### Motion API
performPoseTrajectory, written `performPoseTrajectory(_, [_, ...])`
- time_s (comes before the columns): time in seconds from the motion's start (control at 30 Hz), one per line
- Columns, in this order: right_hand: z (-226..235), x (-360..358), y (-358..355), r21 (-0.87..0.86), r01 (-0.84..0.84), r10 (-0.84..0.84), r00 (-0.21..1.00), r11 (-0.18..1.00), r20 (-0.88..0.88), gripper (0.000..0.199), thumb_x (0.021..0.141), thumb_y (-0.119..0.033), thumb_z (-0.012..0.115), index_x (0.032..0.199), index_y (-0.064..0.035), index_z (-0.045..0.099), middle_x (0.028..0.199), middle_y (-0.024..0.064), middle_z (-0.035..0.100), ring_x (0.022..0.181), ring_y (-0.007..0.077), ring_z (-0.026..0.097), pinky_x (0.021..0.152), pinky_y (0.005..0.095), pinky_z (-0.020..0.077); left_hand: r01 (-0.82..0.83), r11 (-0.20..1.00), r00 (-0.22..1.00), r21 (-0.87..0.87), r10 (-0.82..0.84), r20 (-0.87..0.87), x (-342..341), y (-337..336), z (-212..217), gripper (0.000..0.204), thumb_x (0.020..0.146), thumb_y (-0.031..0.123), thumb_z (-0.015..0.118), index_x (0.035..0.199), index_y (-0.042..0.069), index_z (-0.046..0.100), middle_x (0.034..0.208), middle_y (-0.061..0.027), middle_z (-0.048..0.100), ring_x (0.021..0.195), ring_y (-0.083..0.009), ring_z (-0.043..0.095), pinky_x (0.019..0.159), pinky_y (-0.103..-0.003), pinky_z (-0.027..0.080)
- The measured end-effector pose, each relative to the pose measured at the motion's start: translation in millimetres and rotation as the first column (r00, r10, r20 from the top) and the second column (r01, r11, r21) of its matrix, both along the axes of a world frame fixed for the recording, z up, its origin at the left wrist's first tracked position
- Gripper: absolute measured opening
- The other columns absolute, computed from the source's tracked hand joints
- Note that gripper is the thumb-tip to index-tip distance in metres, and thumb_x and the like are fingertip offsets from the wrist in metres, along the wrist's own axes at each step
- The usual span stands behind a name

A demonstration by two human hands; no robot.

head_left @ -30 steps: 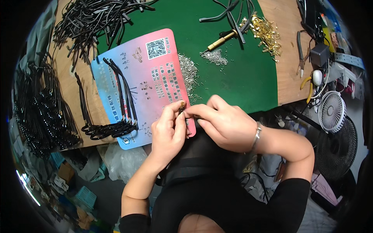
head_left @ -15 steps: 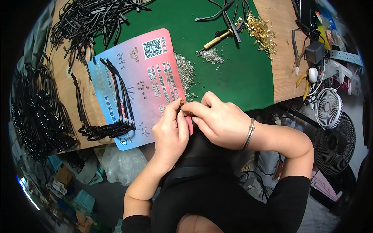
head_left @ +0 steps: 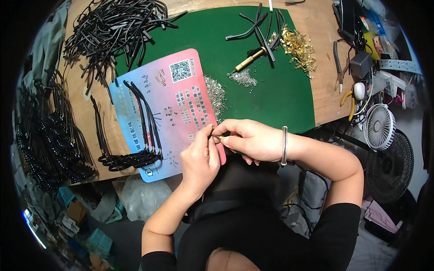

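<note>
My left hand and my right hand meet fingertip to fingertip over the near edge of a pink and blue printed mat. Between them they pinch a small brass-coloured part, mostly hidden by the fingers. A metal bangle circles my right wrist. Just beyond my fingers lies a heap of tiny silver parts. Several black cords lie side by side on the mat to the left of my hands.
A green mat carries a second small heap of silver parts, a brass-handled tool and a pile of brass parts. Loose black cords fill the far left. Pliers and two fans stand at the right.
Both hands have stayed pinched together at the mat's near edge, with only small shifts of the fingers. The view has moved slightly.
</note>
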State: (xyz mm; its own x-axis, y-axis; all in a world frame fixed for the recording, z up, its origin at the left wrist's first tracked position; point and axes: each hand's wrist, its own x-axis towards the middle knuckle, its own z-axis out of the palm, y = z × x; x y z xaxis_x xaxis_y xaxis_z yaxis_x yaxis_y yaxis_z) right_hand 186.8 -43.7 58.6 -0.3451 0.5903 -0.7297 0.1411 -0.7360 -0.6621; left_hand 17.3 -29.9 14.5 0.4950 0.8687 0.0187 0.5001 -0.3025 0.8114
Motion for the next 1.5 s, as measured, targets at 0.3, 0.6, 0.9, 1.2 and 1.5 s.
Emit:
performPoseTrajectory(0.3, [-9, -7, -27, 0.503, -0.243, 0.001, 0.901, 0.829, 0.434, 0.028, 0.09, -0.02, 0.046, 0.115, -0.0073, 0.051, 0.096, 0.0215, 0.054, 0.08, 0.0382, 0.058, 0.078, 0.0426, 0.0488, 0.082, 0.992, 0.997, -0.093, -0.083, -0.007, 0, 7, 9, 0.023, 0.083, -0.001, 0.052, 0.106, -0.001, 0.056, 0.081, -0.0185, 0.065, 0.074, -0.0317, 0.066, 0.062, -0.037, 0.053])
performPoseTrajectory(0.6, [-20, 11, -49, 0.591, -0.113, -0.239, 0.842, 0.799, 0.483, 0.032, 0.091, -0.023, 0.048, 0.119, -0.0066, 0.046, 0.097, 0.02, 0.049, 0.079, 0.0379, 0.058, 0.074, 0.0428, 0.05, -0.021, 0.992, 0.998, 0.121, 0.014, 0.059, 39, 42, 24, 0.026, 0.084, -0.003, 0.052, 0.11, 0.0, 0.053, 0.086, -0.0168, 0.065, 0.078, -0.0295, 0.065, 0.065, -0.038, 0.051])
performPoseTrajectory(0.9, [-32, 22, -55, 0.665, -0.141, -0.238, 0.864, 0.733, 0.445, 0.03, 0.089, -0.023, 0.051, 0.112, -0.0044, 0.052, 0.095, 0.0163, 0.051, 0.082, 0.0338, 0.057, 0.074, 0.0413, 0.049, 0.523, 0.609, 0.851, 0.596, -0.343, -0.397, 159, 101, -16, 0.019, 0.073, 0.009, 0.059, 0.092, 0.013, 0.061, 0.081, -0.0043, 0.055, 0.071, -0.023, 0.06, 0.058, -0.032, 0.051])
performPoseTrajectory(1.2, [-18, 69, -46, 0.625, 0.008, -0.285, 0.895, 0.781, 0.345, 0.022, 0.086, -0.02, 0.053, 0.096, -0.0015, 0.058, 0.092, 0.015, 0.059, 0.085, 0.0293, 0.058, 0.077, 0.0361, 0.047, 0.023, 0.997, 0.889, 0.08, -0.057, 0.454, 88, 121, 70, 0.015, 0.087, 0.005, 0.059, 0.101, 0.004, 0.062, 0.081, -0.0009, 0.061, 0.069, -0.004, 0.051, 0.057, -0.019, 0.041])
performPoseTrajectory(1.5, [-51, 158, 6, 0.663, -0.207, -0.614, 0.257, 0.719, 0.746, 0.017, 0.079, -0.018, 0.059, 0.084, -0.0022, 0.057, 0.084, 0.0186, 0.059, 0.082, 0.0356, 0.058, 0.072, 0.0426, 0.0467, 0.039, 0.868, 0.797, -0.495, 0.271, 0.539, -18, 36, 57, 0.008, 0.091, 0.013, 0.055, 0.091, 0.006, 0.05, 0.069, 0.0023, 0.051, 0.046, 0.0003, 0.031, 0.04, -0.016, 0.021])
